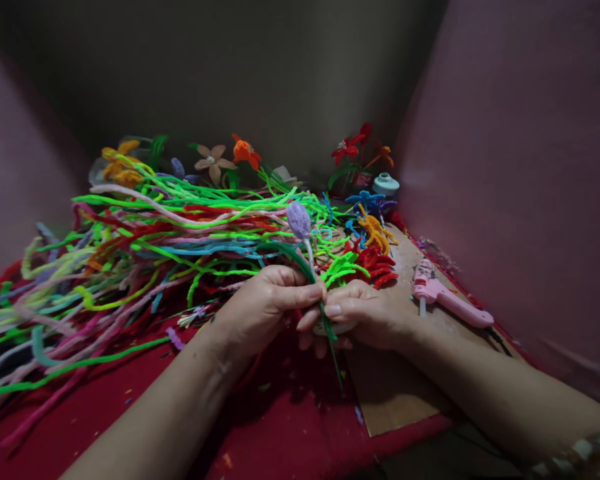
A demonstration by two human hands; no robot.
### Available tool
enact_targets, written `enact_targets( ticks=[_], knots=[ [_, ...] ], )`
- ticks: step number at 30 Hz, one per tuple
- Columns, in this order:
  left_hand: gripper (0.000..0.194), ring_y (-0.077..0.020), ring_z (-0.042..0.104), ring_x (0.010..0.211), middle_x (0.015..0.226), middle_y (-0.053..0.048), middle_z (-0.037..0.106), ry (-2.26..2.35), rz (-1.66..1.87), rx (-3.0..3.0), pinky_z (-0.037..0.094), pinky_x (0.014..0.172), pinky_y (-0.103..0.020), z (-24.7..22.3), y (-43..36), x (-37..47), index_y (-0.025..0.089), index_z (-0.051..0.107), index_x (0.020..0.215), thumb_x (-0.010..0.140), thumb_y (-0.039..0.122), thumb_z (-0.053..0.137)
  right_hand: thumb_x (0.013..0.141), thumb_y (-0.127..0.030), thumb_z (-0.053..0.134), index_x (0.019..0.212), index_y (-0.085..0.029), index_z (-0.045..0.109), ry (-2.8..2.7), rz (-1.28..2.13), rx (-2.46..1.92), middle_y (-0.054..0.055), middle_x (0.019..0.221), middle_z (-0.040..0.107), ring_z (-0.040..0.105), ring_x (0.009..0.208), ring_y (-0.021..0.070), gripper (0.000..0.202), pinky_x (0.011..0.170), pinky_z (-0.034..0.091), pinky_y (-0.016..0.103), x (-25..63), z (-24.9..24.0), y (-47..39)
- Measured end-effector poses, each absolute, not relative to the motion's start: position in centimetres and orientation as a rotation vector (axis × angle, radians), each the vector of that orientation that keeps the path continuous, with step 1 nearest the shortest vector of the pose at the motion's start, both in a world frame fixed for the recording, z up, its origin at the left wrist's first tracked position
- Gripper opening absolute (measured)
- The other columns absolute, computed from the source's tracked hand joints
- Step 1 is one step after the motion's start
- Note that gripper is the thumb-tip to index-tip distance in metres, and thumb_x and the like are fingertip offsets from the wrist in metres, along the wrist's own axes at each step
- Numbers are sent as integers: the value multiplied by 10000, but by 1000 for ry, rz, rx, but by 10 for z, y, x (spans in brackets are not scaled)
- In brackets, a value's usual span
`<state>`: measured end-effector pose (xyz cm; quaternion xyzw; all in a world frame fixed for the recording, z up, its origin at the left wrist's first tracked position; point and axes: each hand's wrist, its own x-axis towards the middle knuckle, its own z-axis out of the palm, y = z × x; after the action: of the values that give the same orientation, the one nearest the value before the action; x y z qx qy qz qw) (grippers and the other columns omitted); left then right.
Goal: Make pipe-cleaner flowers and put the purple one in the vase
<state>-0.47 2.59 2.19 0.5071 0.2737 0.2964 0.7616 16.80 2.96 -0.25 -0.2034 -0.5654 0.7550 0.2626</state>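
A pipe-cleaner flower [299, 221] with a lilac, bud-shaped head stands nearly upright between my hands. Its pale upper stem runs down into dark green, with a long green leaf [293, 252] curving off to the left. My left hand [275, 297] pinches the stem between thumb and forefinger. Just below, my right hand [365, 312] closes on the green-wrapped part of the same stem, thumb on top. A thin bare end of the stem pokes out beneath the fingers. Something pale and round lies partly hidden under my right hand; I cannot make out what.
A big heap of multicoloured pipe cleaners [180, 223] spreads across the red cloth [285, 427] at left. On the right, a pink glue gun [450, 300] rests on cardboard [395, 393]. Red [377, 267] and orange pipe-cleaner pieces [376, 231] lie behind my right hand. Finished flowers [215, 162] line the back.
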Motion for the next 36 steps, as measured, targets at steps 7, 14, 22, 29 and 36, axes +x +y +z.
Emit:
enact_targets(
  ticks=[7, 14, 22, 29, 36],
  knots=[
    [179, -106, 510, 440, 491, 22, 533, 648, 810, 1055, 454, 522, -260, 22, 24, 1, 145, 591, 679, 786, 289, 605, 777, -298, 551, 789, -107, 706, -1440, 1881, -638, 60, 676, 635, 531, 560, 108, 247, 448, 274, 202, 167, -2, 28],
    [163, -115, 535, 487, 565, 5, 587, 963, 881, 1139, 402, 496, -225, 24, 24, 4, 149, 575, 700, 711, 280, 671, 829, -250, 495, 660, -131, 629, -1646, 1555, -826, -33, 546, 461, 341, 488, 60, 246, 462, 235, 212, 167, 1, 26],
    [216, -97, 516, 445, 484, 27, 512, 785, 792, 1149, 407, 494, -218, 23, 27, 1, 132, 553, 624, 786, 269, 594, 831, -355, 518, 773, -107, 676, -1607, 1784, -731, 8, 588, 542, 434, 489, 76, 300, 424, 297, 192, 166, -6, 31],
    [198, -127, 545, 428, 467, 23, 494, 618, 729, 1067, 442, 499, -257, 18, 30, -4, 119, 570, 689, 834, 249, 529, 837, -346, 516, 854, -103, 708, -1569, 1892, -564, 44, 633, 626, 489, 480, 80, 310, 416, 330, 182, 168, -10, 32],
    [178, -174, 575, 407, 424, 31, 480, 510, 689, 1013, 464, 431, -277, 18, 26, -1, 135, 570, 757, 853, 265, 496, 805, -302, 489, 876, -71, 713, -1546, 2024, -437, 88, 651, 671, 572, 484, 112, 329, 387, 315, 179, 166, -6, 30]
  ],
)
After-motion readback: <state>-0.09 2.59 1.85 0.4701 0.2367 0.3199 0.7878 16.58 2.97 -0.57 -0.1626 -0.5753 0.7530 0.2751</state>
